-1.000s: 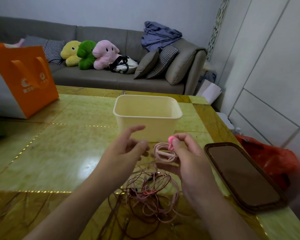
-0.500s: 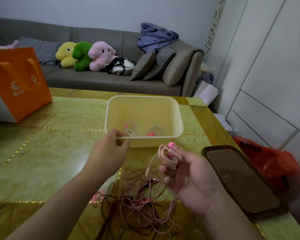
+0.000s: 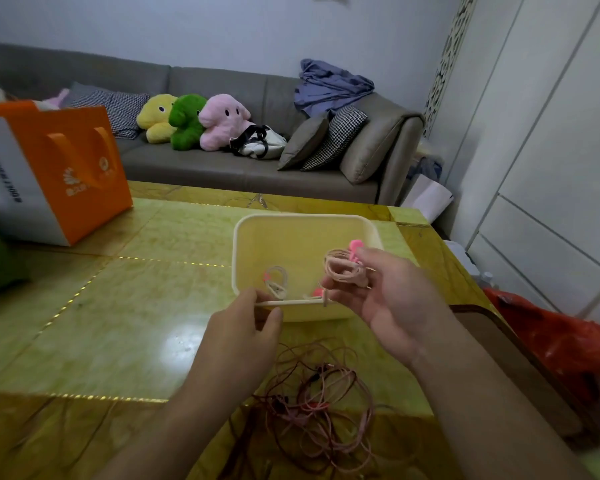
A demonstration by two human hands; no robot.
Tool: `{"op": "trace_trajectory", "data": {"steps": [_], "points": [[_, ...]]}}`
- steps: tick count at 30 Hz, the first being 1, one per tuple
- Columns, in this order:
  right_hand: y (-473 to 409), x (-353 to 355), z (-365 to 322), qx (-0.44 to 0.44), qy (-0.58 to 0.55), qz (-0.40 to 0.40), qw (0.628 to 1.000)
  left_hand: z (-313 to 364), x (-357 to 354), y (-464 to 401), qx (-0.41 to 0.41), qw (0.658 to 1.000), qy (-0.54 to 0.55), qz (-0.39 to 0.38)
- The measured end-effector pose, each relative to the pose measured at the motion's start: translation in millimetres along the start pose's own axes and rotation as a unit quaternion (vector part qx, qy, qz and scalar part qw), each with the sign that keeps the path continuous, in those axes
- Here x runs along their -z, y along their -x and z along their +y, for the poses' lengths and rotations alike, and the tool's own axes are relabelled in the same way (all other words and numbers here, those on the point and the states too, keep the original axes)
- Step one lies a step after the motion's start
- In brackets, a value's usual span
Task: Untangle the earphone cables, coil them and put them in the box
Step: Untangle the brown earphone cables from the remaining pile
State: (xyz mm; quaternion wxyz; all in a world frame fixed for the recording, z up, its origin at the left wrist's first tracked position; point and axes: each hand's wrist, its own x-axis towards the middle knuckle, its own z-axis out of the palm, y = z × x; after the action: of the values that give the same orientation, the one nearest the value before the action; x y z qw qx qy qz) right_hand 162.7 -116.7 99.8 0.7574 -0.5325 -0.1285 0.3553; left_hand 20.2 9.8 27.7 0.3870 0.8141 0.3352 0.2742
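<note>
I pinch the box's (image 3: 305,233) near rim with my left hand (image 3: 243,327) while my right hand's (image 3: 385,292) fingertips (image 3: 364,252) clamp the coiled earphone cable (image 3: 342,270) above its right side.

We see a dim, flat indoor scene with a cool grey cast. A soft white glare patch sits on the glossy table (image 3: 184,344), suggesting overhead light. Shadows are faint. Straight lines of the cabinet (image 3: 551,174) bow near the right edge. The orange bag (image 3: 66,168) and both forearms look slightly smeared.
</note>
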Motion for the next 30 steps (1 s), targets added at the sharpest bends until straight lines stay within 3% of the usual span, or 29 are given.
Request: {"op": "trace_trajectory", "data": {"steps": [6, 14, 21, 25, 28, 30], "points": [[-34, -20, 2, -0.054, 0.154, 0.033, 0.986, -3, 0, -5, -0.012, 1.0, 0.012, -0.002], [-9, 10, 12, 0.093, 0.16, 0.085, 0.979, -3, 3, -16, -0.02, 0.999, 0.036, -0.033], [22, 49, 44, 0.081, 0.286, 0.083, 0.951, -14, 5, -17, -0.035, 0.994, 0.078, -0.074], [26, 63, 50, 0.101, 0.458, 0.066, 0.881, -16, 8, -10, -0.056, 0.994, 0.073, -0.051], [34, 57, 50, 0.078, 0.651, -0.041, 0.754, -12, 7, -2, -0.068, 0.995, 0.025, -0.061], [35, 54, 56, 0.093, 0.713, -0.061, 0.692, -9, 4, 7, -0.076, 0.992, 0.004, -0.098]]}}
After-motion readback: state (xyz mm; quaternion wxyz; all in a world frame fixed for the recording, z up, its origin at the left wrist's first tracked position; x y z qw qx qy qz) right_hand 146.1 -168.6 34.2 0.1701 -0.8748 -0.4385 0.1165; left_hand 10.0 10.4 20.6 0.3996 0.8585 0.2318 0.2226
